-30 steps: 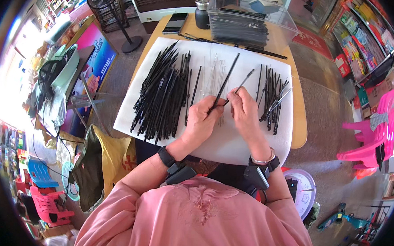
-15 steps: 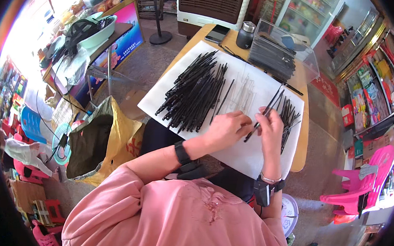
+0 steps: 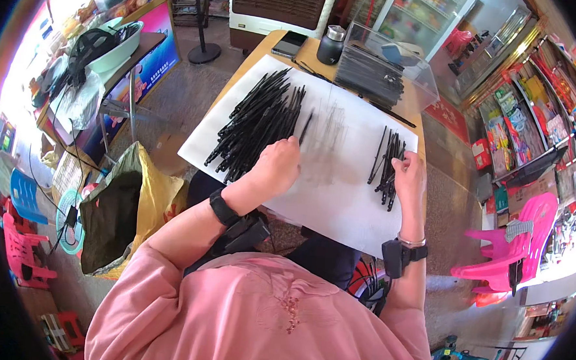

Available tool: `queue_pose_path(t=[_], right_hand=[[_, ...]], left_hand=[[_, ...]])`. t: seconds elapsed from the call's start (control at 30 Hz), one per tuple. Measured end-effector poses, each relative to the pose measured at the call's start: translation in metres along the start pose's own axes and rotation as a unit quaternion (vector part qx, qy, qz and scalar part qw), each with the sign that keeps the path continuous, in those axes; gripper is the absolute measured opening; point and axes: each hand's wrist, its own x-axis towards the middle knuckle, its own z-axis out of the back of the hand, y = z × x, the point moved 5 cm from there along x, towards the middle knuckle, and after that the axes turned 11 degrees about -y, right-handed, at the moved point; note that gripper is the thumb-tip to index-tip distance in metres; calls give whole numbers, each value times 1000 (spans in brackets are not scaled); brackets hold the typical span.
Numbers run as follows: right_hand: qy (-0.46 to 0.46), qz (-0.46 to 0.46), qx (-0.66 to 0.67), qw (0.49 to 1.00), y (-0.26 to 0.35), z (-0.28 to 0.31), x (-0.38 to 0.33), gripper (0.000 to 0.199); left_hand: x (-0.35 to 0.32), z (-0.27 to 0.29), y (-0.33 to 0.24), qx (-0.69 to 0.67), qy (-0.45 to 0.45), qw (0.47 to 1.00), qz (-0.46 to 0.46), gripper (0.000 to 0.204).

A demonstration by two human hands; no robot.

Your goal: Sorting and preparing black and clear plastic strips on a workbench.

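Note:
On the white sheet (image 3: 339, 205) lies a large pile of thin black sticks (image 3: 258, 123). My left hand (image 3: 277, 169) is closed beside that pile, its fingertips on the lower end of a single black stick (image 3: 306, 125). A smaller bunch of the same sticks (image 3: 387, 172) lies at the sheet's right side. There, my right hand (image 3: 411, 175) has thumb and fingers bent together at the bunch's upper right edge, pinching at a stick. Between both groups are faint, clear thin strips (image 3: 332, 127), blurred.
At the table's (image 3: 269, 45) far end are a phone (image 3: 289, 44), a dark flask (image 3: 331, 45) and a clear box (image 3: 372, 73) of black sticks. A yellow sack (image 3: 150, 195) stands open at left. A pink chair (image 3: 526, 238) is at right.
My hands have moved apart: the left from the middle to the lone stick, the right from mid-sheet with a stick to the smaller bunch. The whole view has shifted slightly.

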Motion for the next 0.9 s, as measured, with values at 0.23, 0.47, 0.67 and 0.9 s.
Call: queue_pose_path(t=[0.23, 0.47, 0.67, 0.9], right_hand=[[101, 156, 127, 974, 102, -62, -19, 14], [109, 322, -65, 938, 149, -126, -28, 9], [171, 316, -75, 930, 154, -101, -17, 6], [170, 371, -23, 913, 152, -120, -22, 6]], left_hand=[[-7, 36, 8, -351, 26, 913, 207, 27], [-18, 39, 25, -456, -24, 866, 204, 32], [-21, 18, 18, -517, 49, 823, 232, 30], [-10, 15, 4, -518, 56, 827, 213, 28]])
